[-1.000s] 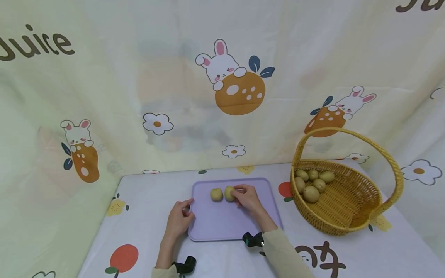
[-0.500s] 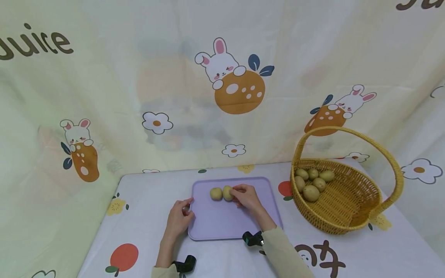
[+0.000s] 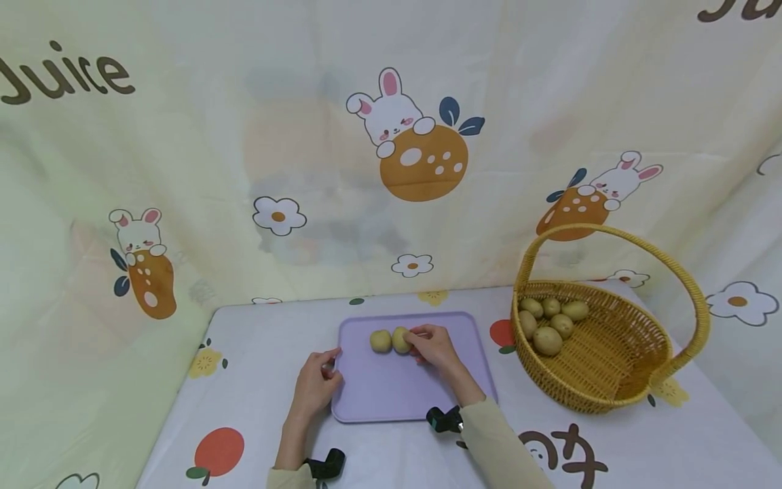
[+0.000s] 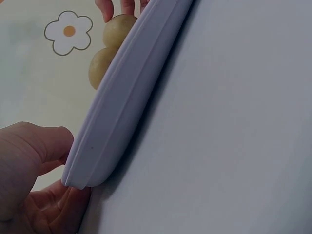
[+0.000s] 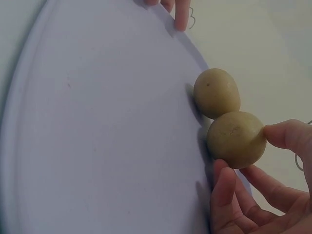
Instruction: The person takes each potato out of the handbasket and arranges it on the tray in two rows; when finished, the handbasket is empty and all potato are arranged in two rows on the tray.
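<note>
Two yellowish potatoes lie side by side on the far part of a lavender tray. My right hand pinches the right potato between thumb and fingertips. That potato sits right against the left potato, which no hand holds. At the tray's left edge, my left hand grips the rim; the left wrist view puts the thumb on one side of it and the other fingers on the underside.
To the right stands a yellow woven basket with a tall arched handle; several potatoes are gathered at its left end. A patterned cloth covers the table, and a printed curtain hangs behind.
The right hand has slid the pinched potato slightly left, closing the small gap to the other potato. My left hand has stayed at the tray's edge.
</note>
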`<act>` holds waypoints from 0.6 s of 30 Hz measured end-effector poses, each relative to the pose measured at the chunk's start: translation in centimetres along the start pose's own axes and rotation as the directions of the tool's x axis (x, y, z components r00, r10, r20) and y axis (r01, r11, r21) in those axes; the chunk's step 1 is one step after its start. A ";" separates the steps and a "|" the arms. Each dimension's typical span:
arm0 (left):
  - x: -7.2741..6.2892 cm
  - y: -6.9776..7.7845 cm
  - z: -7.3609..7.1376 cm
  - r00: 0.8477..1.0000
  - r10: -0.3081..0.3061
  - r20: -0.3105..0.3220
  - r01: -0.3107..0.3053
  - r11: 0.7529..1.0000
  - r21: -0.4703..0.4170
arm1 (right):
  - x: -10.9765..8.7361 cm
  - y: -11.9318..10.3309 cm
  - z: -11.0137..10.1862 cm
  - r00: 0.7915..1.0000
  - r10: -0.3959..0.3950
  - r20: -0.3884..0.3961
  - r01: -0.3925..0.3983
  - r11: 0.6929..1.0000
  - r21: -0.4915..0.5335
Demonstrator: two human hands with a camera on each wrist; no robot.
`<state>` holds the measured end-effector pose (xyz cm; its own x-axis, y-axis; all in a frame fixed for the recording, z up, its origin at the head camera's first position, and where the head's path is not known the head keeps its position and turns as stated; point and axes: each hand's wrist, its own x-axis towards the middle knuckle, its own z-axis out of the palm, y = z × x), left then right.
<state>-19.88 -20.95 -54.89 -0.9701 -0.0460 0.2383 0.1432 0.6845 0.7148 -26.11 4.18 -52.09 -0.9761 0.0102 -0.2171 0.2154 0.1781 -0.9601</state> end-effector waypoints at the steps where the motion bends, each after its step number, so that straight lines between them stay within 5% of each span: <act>1: 0.0 0.0 0.0 1.000 -0.002 0.000 0.002 1.000 -0.001 | 0.0 0.0 0.0 1.000 0.001 0.000 -0.001 1.000 -0.002; 18: 0.1 -0.1 0.1 1.000 -0.016 0.013 0.016 1.000 -0.002 | 0.1 0.1 -0.2 1.000 0.009 0.002 -0.009 1.000 0.018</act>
<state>-19.97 -20.97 -55.00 -0.9747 -0.0473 0.2185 0.1282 0.6824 0.7197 -26.19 4.39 -52.16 -0.9740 0.0096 -0.2263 0.2249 0.1605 -0.9611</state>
